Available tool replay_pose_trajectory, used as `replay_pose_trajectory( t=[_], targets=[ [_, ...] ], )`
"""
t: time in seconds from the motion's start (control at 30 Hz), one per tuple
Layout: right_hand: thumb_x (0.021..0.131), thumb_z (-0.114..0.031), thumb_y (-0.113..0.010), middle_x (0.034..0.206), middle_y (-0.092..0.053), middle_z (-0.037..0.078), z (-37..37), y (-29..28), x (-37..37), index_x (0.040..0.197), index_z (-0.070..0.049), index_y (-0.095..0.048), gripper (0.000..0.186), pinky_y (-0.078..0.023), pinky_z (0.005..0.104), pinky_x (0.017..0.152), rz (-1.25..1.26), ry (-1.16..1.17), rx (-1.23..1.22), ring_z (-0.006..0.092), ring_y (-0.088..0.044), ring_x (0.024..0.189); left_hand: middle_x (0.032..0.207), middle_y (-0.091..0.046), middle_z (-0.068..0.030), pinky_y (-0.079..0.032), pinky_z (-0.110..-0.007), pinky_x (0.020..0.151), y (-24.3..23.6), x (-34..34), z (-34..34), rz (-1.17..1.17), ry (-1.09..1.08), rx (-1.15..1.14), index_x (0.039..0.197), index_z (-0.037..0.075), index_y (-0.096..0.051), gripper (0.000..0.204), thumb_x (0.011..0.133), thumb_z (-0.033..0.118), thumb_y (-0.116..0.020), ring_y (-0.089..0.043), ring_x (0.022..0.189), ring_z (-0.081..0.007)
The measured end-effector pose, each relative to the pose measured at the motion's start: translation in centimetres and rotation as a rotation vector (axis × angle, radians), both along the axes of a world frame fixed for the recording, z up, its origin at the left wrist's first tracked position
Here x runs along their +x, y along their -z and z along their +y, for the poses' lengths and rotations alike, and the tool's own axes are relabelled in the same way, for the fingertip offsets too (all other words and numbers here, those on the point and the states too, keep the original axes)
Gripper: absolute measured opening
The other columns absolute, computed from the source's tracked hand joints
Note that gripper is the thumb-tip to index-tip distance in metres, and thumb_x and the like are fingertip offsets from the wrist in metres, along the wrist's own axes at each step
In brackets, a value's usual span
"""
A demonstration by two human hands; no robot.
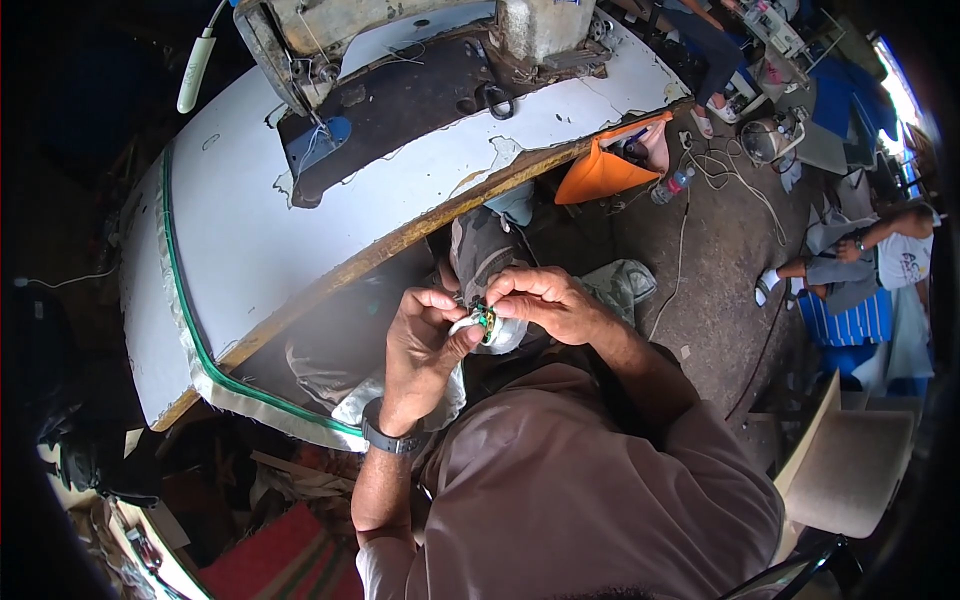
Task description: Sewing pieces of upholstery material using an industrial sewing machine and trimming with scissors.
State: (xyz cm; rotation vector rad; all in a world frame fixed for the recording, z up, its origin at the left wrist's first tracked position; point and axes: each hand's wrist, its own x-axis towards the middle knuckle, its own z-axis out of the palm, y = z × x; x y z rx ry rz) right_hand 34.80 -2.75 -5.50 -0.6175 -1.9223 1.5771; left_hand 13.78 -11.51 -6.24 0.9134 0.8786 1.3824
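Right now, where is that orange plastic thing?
In the head view, the orange funnel-shaped bin hangs at the right end of the white sewing table, beside a plastic bottle on the floor, up and right of both hands.

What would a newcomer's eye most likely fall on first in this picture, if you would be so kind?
Probably the two hands at the centre: the left hand and right hand pinch a small piece of white fabric with green trim between their fingertips, over the person's lap. Next comes the big worn white sewing table at upper left, its paint peeling and a green-edged strip along its rim. An orange cloth pouch hangs at the table's right end.
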Motion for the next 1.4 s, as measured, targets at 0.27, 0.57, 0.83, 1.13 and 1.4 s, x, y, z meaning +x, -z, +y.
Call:
replay_pose_trajectory(
  t=[0.27,0.57,0.83,1.13,1.4],
  targets=[
    [0.105,-0.014,-0.063,0.093,-0.065,0.003,0.2,0.5,0.2,0.106,0.0,-0.066,0.014,-0.05,0.0277,0.08,0.04,-0.06,-0.014,0.0107,-0.061,0.086,0.1,-0.063,-0.0061,-0.054,-0.027,0.084,0.0,-0.3,0.1,-0.005,0.064,-0.006,0.11,0.006,-0.042,0.041,0.09,-0.012,-0.073,-0.064,0.095,-0.0117],
    [0.104,-0.013,-0.065,0.086,-0.063,0.003,-0.1,-0.1,0.2,0.103,0.0,-0.064,0.013,-0.047,0.0295,0.068,-0.029,-0.037,0.121,0.0114,-0.057,0.076,0.104,-0.062,-0.0066,-0.054,-0.028,0.09,-0.7,0.2,-0.2,0.158,-0.016,0.039,0.11,0.005,-0.042,0.041,0.089,-0.016,-0.07,-0.062,0.099,-0.0117],
    [0.1,-0.007,-0.062,0.084,-0.061,0.011,-0.6,-1.1,-0.3,0.1,0.0,-0.06,0.007,-0.047,0.0364,0.066,-0.055,0.082,0.379,0.0255,-0.058,0.072,0.102,-0.066,-0.0106,-0.058,-0.028,0.081,0.3,0.6,0.1,0.063,-0.032,-0.004,0.109,0.004,-0.042,0.037,0.093,-0.006,-0.074,-0.066,0.088,-0.0131],
    [0.097,-0.004,-0.064,0.085,-0.06,0.013,-1.0,0.0,-0.8,0.1,0.0,-0.059,0.007,-0.049,0.04,0.069,-0.037,0.172,0.421,0.0312,-0.061,0.075,0.097,-0.071,-0.013,-0.057,-0.027,0.077,0.4,1.4,0.3,0.043,-0.11,0.045,0.108,0.004,-0.041,0.038,0.093,-0.006,-0.074,-0.068,0.084,-0.0135],
    [0.098,-0.009,-0.066,0.084,-0.06,0.013,-0.8,-0.8,-1.0,0.1,-0.001,-0.059,0.011,-0.049,0.0403,0.068,-0.056,0.142,0.423,0.0303,-0.062,0.075,0.101,-0.068,-0.0114,-0.058,-0.027,0.08,1.1,0.9,0.5,0.056,-0.117,0.05,0.108,0.005,-0.041,0.039,0.092,-0.009,-0.074,-0.067,0.09,-0.0124]
  ],
)
